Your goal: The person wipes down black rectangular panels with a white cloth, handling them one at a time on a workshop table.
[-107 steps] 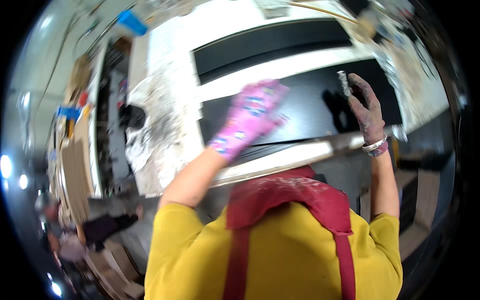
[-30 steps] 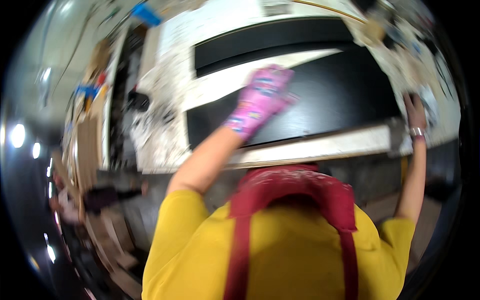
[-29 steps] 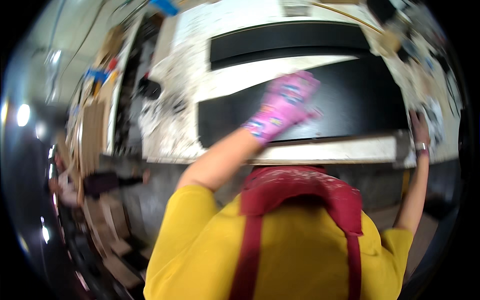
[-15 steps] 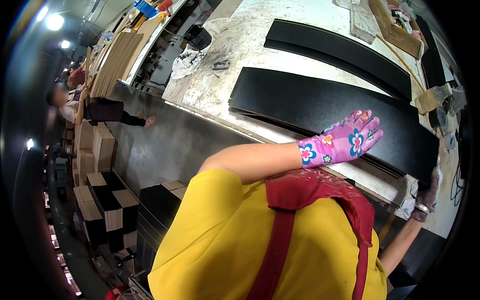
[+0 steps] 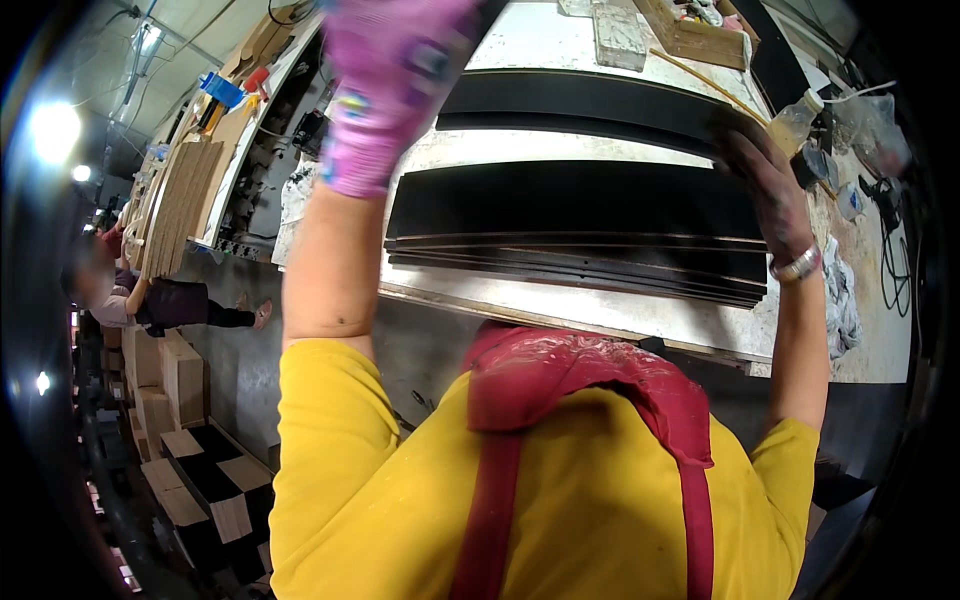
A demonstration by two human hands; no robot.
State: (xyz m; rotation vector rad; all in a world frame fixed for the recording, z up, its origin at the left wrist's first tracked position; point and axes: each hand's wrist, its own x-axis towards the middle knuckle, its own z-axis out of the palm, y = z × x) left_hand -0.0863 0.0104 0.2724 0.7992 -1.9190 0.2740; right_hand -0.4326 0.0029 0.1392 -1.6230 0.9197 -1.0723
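My left hand point(image 5: 400, 75), in a pink flowered glove, is raised high at the top edge and smeared by motion. A dark edge shows beside it; whether the fingers hold it is hidden. My right hand point(image 5: 770, 185), darkly stained and with a band at the wrist, reaches over the right end of the far black boards point(image 5: 570, 100). Its fingers are blurred, so their grip cannot be made out. Nearer me lies a stack of long black boards point(image 5: 570, 200), its front edges slightly fanned.
The boards lie on a stained white worktable point(image 5: 840, 365). A pale block point(image 5: 620, 38), a thin stick point(image 5: 700, 80), an open box point(image 5: 700, 40), a jar point(image 5: 795, 120) and a crumpled cloth point(image 5: 842, 300) surround them. Left, a person point(image 5: 150, 300) stands beside stacked brown boards point(image 5: 180, 205).
My left hand has risen from the near black board toward the top edge. My right hand has moved from that board's right end to the far boards. My view has turned.
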